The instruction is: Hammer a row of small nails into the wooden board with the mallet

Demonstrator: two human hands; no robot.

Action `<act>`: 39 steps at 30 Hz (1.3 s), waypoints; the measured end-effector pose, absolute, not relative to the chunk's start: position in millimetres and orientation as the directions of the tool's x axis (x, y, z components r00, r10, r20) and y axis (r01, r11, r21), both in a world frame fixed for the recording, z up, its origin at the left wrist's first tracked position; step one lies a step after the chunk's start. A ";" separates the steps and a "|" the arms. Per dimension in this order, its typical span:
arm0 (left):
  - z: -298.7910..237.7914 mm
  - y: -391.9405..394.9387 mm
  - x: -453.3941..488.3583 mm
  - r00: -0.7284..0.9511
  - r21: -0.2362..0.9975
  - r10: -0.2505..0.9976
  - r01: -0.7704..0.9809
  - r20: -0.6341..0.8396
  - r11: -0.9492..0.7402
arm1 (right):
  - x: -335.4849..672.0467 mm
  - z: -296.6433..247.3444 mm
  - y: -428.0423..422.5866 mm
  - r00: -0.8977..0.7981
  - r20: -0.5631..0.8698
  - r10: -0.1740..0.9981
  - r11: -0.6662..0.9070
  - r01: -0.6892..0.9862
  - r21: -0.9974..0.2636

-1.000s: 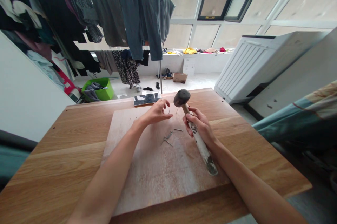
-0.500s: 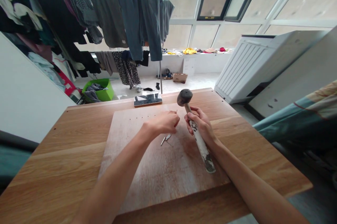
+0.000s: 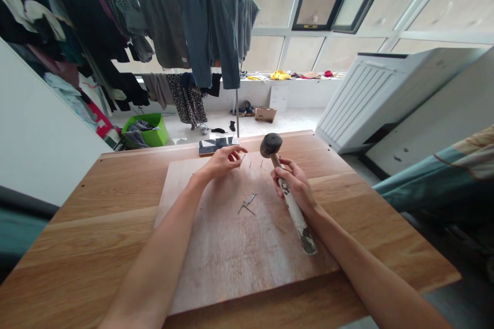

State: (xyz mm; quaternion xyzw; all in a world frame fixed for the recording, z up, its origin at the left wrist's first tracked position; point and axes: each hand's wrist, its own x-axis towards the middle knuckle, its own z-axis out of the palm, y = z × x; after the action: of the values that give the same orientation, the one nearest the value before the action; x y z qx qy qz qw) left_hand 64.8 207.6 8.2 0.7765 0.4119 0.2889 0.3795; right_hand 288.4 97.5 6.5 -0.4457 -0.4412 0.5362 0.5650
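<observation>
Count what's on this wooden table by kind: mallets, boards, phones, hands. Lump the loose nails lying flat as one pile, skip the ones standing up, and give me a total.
Mallet: 1
Wooden board: 1
Phone: 1
Loose nail pile: 1
Hands: 2, left hand and right hand
Total: 6

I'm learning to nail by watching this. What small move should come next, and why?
Probably set the thin metal nail tip-down on the pale wooden board: the left hand pinches it over the board's far part, and the right hand holds the black-headed wooden-handled mallet raised beside it.
</observation>
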 end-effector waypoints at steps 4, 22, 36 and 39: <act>2.6 207.4 66.2 0.508 0.823 0.851 0.422 0.134 -0.381 | 287.7 5.7 97.8 0.033 0.027 0.999 0.034 -0.210 -0.977; 0.6 206.7 60.9 0.556 0.818 0.824 0.421 0.108 -0.391 | 248.9 31.6 92.3 -0.013 0.098 0.995 0.095 -0.143 -0.985; -2.3 209.7 56.6 0.525 0.845 0.848 0.420 0.072 -0.332 | 246.0 19.0 84.7 -0.086 0.048 0.995 0.035 -0.152 -0.988; -2.5 209.4 57.0 0.531 0.851 0.844 0.408 0.072 -0.330 | 246.1 16.9 85.2 -0.114 0.047 0.992 0.029 -0.155 -0.988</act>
State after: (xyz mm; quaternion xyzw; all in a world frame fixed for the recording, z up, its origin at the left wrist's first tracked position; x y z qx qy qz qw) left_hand 57.0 209.4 -2.5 0.7715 0.4059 0.2639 0.4128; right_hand 246.1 85.2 16.9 -0.4204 -0.4981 0.5558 0.5160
